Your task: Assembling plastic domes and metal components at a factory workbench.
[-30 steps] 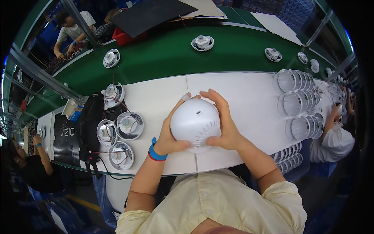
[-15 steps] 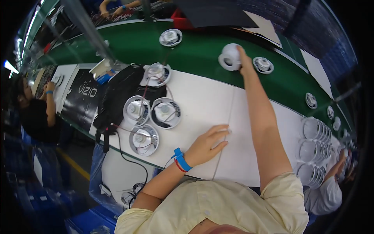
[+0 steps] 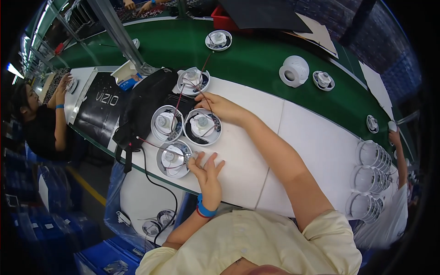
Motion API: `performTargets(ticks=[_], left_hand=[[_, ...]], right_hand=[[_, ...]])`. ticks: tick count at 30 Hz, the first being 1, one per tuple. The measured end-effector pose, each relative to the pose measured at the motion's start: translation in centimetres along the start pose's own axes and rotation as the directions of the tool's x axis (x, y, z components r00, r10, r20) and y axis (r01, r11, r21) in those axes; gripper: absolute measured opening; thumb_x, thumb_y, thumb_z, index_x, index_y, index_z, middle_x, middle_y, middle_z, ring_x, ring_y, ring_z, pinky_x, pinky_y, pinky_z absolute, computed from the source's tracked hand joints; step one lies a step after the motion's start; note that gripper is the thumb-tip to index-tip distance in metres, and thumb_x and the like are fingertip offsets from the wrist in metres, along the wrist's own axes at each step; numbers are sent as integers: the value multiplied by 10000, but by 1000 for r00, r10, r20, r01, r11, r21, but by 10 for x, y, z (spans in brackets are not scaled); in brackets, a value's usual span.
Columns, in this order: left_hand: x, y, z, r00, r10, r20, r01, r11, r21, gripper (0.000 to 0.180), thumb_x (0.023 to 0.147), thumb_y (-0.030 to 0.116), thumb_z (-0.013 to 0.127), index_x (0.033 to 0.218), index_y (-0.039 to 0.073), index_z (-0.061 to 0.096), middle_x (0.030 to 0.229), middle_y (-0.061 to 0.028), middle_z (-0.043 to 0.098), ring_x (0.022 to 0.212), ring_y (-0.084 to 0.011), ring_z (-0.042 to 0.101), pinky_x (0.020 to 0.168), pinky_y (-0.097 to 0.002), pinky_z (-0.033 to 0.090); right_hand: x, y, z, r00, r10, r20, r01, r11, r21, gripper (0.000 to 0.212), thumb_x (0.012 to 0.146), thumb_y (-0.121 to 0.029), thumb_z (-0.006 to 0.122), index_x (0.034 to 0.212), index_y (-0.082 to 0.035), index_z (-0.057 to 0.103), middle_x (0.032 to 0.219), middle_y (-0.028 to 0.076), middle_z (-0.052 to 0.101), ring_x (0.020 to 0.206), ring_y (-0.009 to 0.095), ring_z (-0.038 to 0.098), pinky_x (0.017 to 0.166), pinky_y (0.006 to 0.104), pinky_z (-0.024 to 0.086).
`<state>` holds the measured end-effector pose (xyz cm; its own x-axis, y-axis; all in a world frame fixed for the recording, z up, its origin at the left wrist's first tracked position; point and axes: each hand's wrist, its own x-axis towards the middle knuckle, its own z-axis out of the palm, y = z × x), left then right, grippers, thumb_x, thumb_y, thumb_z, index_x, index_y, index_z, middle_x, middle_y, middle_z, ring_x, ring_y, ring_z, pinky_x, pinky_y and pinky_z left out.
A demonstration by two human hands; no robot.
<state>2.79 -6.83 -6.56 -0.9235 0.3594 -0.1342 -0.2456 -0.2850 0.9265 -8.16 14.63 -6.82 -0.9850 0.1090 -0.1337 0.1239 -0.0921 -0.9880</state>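
Note:
Four round white housings with electronics and wires inside stand on the left of the white worktop: an upper one (image 3: 187, 75), a left one (image 3: 160, 133), a middle one (image 3: 195, 137) and a lower one (image 3: 161, 158). My left hand (image 3: 208, 181), palm turned up and fingers spread, has its fingertips at the lower housing's right rim. Just below the upper housing's rim, my right hand (image 3: 224, 110) reaches leftward with its fingers partly apart; a thin dark red wire (image 3: 208, 103) runs past them. A white dome shell (image 3: 294, 68) sits apart on the green belt.
More units, such as one (image 3: 218, 40), lie on the green conveyor belt (image 3: 256, 55). Stacked clear-and-white cups (image 3: 366, 178) stand at right by a co-worker's arm (image 3: 399, 151). A black bag (image 3: 146, 101) lies left; a bin (image 3: 151, 197) holds parts below. Another person sits far left.
My right hand has let go of the white dome shell on the belt and come back left to the housings. My left hand has turned palm up and moved left to the lower housing.

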Motion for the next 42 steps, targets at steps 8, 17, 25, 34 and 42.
performTargets(ticks=[8, 17, 25, 34, 42], left_hand=[[24, -10, -3, 993, 56, 101, -75, 978, 195, 578, 1032, 148, 439, 1484, -32, 129, 1368, -168, 445, 1285, -217, 438, 1097, -307, 321], [37, -8, 41, 823, -336, 458, 263, 940, 216, 564, 984, 165, 585, 1434, -43, 316, 1267, -177, 561, 1069, -185, 600, 882, -298, 526], [-20, -32, 53, 644, -399, 652, 285, 917, 280, 584, 949, 14, 560, 1468, -49, 298, 1261, -184, 567, 1057, -199, 632, 857, -301, 556], [-36, -32, 60, 706, -324, 630, 211, 945, 249, 533, 959, 36, 557, 1430, -90, 343, 1219, -169, 593, 1038, -191, 632, 841, -308, 562], [-20, -32, 58, 691, -329, 644, 186, 941, 282, 544, 965, 41, 553, 1442, -94, 329, 1239, -154, 595, 1039, -172, 626, 835, -295, 554]], right_hand=[[-106, 13, -4, 997, -22, -80, 14, 995, -103, 527, 827, 71, 526, 1330, -60, 437, 1129, 59, 580, 1062, 148, 563, 940, 267, 444], [-276, 28, 0, 850, 223, -477, -42, 932, 361, 464, 929, -54, 595, 1363, -88, 435, 1069, 63, 588, 863, 143, 629, 731, 302, 547], [-319, 67, 62, 355, -412, -839, -141, 864, -484, 358, 848, 4, 682, 1162, 12, 510, 996, 59, 548, 748, 98, 497, 605, 224, 414], [-312, 44, 57, 351, -404, -845, -102, 880, -463, 106, 804, -8, 723, 879, -14, 648, 805, 35, 621, 625, 120, 510, 564, 242, 396], [-317, 46, 33, 550, -714, -432, -203, 388, -899, 141, 744, 6, 731, 857, -16, 649, 879, 89, 668, 804, 268, 622, 669, 359, 519]])
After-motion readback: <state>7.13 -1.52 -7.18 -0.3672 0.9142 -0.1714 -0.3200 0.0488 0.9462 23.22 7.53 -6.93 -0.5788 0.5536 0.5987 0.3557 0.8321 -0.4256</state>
